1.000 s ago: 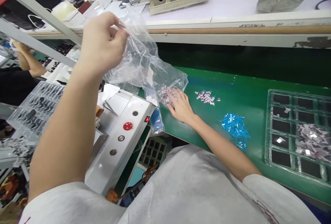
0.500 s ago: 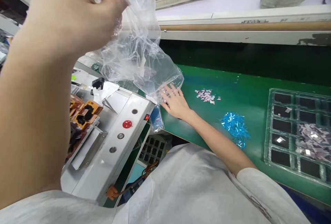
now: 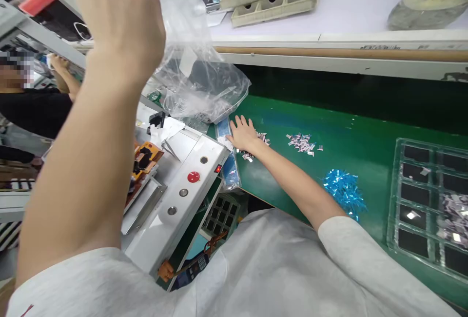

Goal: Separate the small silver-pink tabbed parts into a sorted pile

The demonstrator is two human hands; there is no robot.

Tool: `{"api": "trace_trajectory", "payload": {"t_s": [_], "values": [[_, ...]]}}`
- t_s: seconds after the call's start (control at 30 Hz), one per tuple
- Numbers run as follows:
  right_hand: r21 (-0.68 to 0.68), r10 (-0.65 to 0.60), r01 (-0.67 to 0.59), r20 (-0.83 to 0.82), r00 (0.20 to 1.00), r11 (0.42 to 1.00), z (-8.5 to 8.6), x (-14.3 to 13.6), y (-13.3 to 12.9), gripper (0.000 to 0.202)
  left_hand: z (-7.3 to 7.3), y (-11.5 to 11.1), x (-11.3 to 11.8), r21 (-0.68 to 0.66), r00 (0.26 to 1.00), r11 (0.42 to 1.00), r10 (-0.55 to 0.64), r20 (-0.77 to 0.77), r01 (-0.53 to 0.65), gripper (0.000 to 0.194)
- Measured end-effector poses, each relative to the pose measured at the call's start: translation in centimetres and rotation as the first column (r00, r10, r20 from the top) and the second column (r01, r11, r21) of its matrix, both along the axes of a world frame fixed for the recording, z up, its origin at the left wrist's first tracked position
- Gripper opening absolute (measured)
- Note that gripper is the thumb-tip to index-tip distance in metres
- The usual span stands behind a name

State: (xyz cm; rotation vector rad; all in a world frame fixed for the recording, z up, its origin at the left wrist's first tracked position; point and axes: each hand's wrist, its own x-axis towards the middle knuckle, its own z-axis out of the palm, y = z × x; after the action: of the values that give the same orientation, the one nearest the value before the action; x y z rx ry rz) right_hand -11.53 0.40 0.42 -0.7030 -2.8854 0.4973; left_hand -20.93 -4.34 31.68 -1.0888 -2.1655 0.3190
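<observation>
At upper left my left hand (image 3: 120,19) is raised, its fingers closed on the top of a clear plastic bag (image 3: 215,83). The bag hangs down, and its lower end is just above the bench behind my other hand. My right hand (image 3: 243,134) lies palm down with its fingers spread on the green bench. Small pinkish-silver pieces (image 3: 262,137) show on both sides of it; whatever lies under the palm is hidden. A second small pile of similar pieces (image 3: 302,143) is farther right. Beside my right hand is a flat blue plastic packet (image 3: 231,173).
Blue shiny strips (image 3: 343,190) are heaped near my right forearm. A clear compartment tray (image 3: 393,200) with dark squares and loose pieces is at right. A white machine (image 3: 153,239) with buttons stands at left. Overhead, a shelf (image 3: 351,44) holds beige trays (image 3: 278,12). A co-worker (image 3: 32,107) is at far left.
The bag has been lifted up and left, away from my right hand. Small pieces now show around that hand, which has stayed on the bench. The view has shifted left.
</observation>
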Motion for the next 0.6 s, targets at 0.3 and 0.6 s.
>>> {"api": "trace_trajectory", "payload": {"t_s": [0.3, 0.6], "values": [[0.124, 0.159, -0.153, -0.041, 0.986, 0.980, -0.3, 4.1, -1.8, 0.031, -3.3, 0.6, -3.2, -0.029, 0.956, 1.000, 0.008, 0.295, 0.000, 0.049], [0.193, 0.253, -0.242, -0.034, 0.967, 0.951, -0.6, 2.6, -2.2, 0.030, -1.7, -0.6, -3.5, 0.140, 0.951, 0.978, 0.106, 0.289, -0.152, 0.049]]}}
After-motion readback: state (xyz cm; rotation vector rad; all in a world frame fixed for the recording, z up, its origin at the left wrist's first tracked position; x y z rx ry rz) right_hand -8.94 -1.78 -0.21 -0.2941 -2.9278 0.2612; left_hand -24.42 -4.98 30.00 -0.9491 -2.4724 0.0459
